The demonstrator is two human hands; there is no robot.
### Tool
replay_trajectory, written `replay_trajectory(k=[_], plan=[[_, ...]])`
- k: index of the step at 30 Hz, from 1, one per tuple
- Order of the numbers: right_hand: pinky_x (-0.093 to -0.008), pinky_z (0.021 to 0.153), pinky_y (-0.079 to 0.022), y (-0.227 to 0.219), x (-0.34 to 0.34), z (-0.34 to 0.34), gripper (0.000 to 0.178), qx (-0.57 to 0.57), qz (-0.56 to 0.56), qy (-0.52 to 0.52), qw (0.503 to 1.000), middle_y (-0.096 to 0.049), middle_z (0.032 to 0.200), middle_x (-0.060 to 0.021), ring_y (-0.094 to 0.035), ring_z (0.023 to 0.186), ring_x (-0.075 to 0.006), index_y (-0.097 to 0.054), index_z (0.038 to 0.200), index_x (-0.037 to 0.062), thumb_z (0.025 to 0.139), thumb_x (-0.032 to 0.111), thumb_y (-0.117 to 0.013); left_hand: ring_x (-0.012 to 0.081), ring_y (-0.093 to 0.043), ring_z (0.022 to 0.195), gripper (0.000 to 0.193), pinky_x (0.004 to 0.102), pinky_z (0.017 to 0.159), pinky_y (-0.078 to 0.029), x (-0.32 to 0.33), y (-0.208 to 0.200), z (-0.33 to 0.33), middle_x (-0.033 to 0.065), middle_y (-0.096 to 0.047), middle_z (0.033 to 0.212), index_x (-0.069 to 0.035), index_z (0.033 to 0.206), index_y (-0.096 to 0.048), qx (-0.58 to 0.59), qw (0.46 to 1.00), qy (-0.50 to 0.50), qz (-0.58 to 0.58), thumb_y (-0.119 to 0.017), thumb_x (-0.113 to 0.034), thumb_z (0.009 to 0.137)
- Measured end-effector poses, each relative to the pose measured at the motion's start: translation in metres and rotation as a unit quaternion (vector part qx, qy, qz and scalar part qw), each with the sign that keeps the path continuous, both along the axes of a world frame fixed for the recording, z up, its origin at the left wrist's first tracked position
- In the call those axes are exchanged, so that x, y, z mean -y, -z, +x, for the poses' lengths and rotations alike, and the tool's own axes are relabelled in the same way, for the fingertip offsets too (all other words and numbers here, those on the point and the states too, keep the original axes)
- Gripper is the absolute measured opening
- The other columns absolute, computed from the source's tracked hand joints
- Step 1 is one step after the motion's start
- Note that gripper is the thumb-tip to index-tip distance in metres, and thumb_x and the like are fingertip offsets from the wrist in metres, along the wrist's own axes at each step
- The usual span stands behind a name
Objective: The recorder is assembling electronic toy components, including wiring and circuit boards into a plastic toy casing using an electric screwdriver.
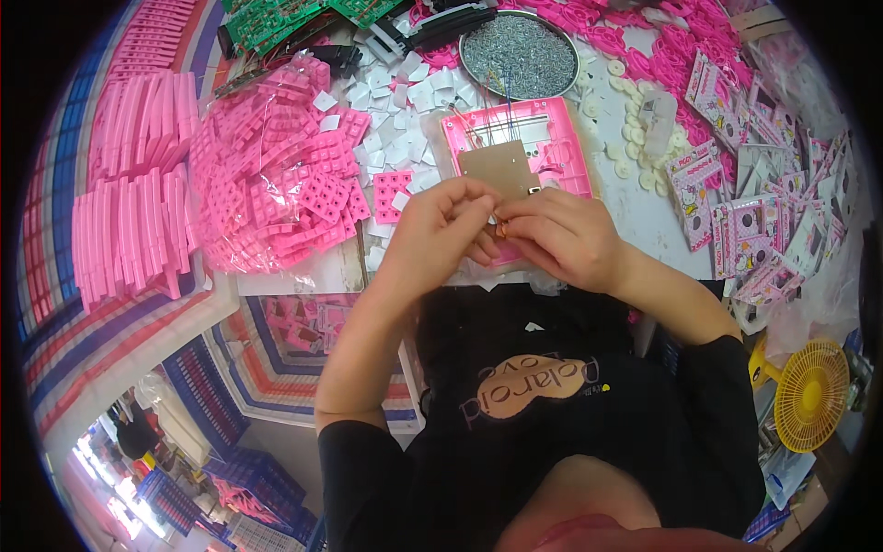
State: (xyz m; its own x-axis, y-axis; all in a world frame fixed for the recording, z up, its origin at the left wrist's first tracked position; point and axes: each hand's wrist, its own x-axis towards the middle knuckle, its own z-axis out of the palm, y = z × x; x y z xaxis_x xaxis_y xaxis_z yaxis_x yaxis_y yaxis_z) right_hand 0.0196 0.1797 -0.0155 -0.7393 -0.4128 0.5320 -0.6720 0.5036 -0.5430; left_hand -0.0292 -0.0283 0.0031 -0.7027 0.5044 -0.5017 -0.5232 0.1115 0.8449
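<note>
Over the front edge of a pink plastic casing (575, 161), both my hands come together with fingertips nearly touching. My left hand (441, 230) is closed in a pinch, thumb against fingers; whatever it grips is too small to name. The fingers of my right hand (575, 235) are also pinched. A tiny orange and whitish piece (501, 227) shows between the two sets of fingertips, its kind unclear. Just beyond them a brown circuit board (497, 167) lies tilted in the casing, with thin wires rising at its far side.
Left of the casing lie pink button pads (276, 175) in clear plastic and stacked pink parts (133, 230). Behind are small white pieces (395, 101), a round tray of screws (520, 55) and green circuit boards (276, 28). Printed packets (745, 221) and a yellow fan (811, 396) are at right.
</note>
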Motion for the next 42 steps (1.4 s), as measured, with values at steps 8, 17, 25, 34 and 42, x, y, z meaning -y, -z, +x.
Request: replay_trajectory(k=[8,17,25,34,42], plan=[[-0.0363,0.074,-0.053,0.007,0.001,-0.002,0.02,-0.076,0.104,0.015,0.992,-0.065,0.106,-0.0069,-0.061,0.097,-0.0267,-0.069,0.086,0.0047,0.068,0.012,-0.068,0.0273,-0.064,0.079,0.02,0.0377,0.069,-0.05,0.002,0.017,0.005,0.0098,-0.065,0.086,-0.003,0.103,-0.064,-0.519,0.836,0.104,-0.145,-0.071,-0.002,0.084],[-0.0369,0.078,-0.048,0.009,0.003,-0.001,0.012,-0.053,0.15,-0.004,0.987,-0.061,0.098,-0.0048,-0.058,0.097,-0.0255,-0.068,0.08,0.0069,0.069,0.012,-0.068,0.0298,-0.062,0.076,0.024,0.0387,0.067,-0.049,-0.002,0.032,0.016,0.0107,-0.063,0.084,-0.004,0.103,-0.063,-0.554,0.815,0.071,-0.157,-0.071,0.001,0.081],[-0.0401,0.079,-0.045,-0.019,-0.006,0.007,0.029,0.077,0.127,-0.026,0.989,-0.06,0.094,-0.0043,-0.056,0.089,-0.0278,-0.073,0.103,0.0077,0.074,0.006,-0.075,0.0283,-0.059,0.087,0.027,0.041,0.081,-0.046,0.02,0.013,-0.004,0.0085,-0.062,0.092,-0.005,0.106,-0.063,-0.517,0.801,-0.193,-0.234,-0.073,-0.006,0.082],[-0.0353,0.075,-0.041,-0.007,-0.006,0.012,0.032,0.037,0.199,0.009,0.979,-0.056,0.083,-0.0001,-0.055,0.085,-0.0191,-0.071,0.111,0.0104,0.081,0.018,-0.075,0.0167,-0.062,0.087,0.009,0.0293,0.07,-0.047,0.048,0.017,0.026,0.0054,-0.067,0.097,-0.002,0.092,-0.063,-0.391,0.898,-0.011,-0.201,-0.07,-0.001,0.085],[-0.0368,0.075,-0.039,-0.016,0.004,0.02,0.047,0.065,0.306,0.018,0.95,-0.058,0.09,-0.0017,-0.057,0.086,-0.0196,-0.064,0.128,0.0173,0.085,0.034,-0.073,0.0079,-0.061,0.057,0.009,0.0203,0.053,-0.047,-0.002,0.0,-0.009,0.006,-0.069,0.077,0.005,0.091,-0.065,-0.159,0.976,-0.146,0.007,-0.066,-0.004,0.095]])
